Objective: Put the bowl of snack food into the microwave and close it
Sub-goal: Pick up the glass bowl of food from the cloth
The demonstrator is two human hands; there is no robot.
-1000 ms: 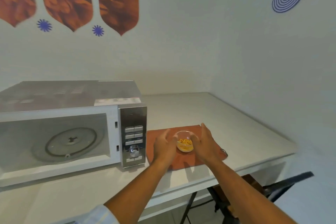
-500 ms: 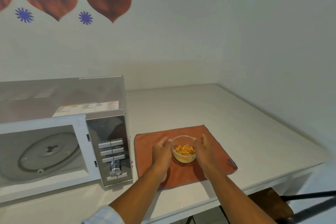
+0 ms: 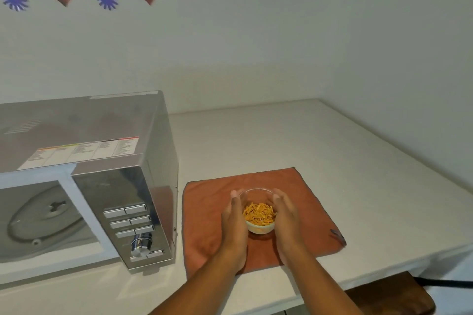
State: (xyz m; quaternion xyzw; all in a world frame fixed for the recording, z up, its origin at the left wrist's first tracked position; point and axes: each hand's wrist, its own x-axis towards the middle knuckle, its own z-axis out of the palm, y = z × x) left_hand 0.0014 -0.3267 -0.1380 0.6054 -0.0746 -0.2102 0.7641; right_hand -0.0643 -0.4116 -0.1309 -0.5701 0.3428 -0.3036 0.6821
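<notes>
A: Where does the bowl (image 3: 259,212) sit?

B: On the orange cloth (image 3: 302,202), just to the right of the microwave (image 3: 107,174). The microwave's cavity stands open, with the glass turntable (image 3: 38,215) showing inside; its door is out of view.

A: How would it handle?

B: It looks like a small clear glass bowl, so probably stiff, smooth and breakable, and light with only a shallow heap of orange snack pieces (image 3: 259,213) in it. The pieces lie loose, so tilting could spill them. The sides, below the rim, seem the sound place to take hold, one palm on each flank, keeping it level.

A: And the hands?

B: The left hand (image 3: 234,220) lies against the bowl's side nearer the microwave, and the right hand (image 3: 285,215) against the far side. The fingers (image 3: 236,198) of each hand lie together and nearly straight, curving a little round the glass. The palms cup the bowl between them; they appear to touch it, though whether they press firmly cannot be told.

A: Is it lifted?

B: It appears to rest on the cloth, so the carry toward the microwave looks not yet begun.
</notes>
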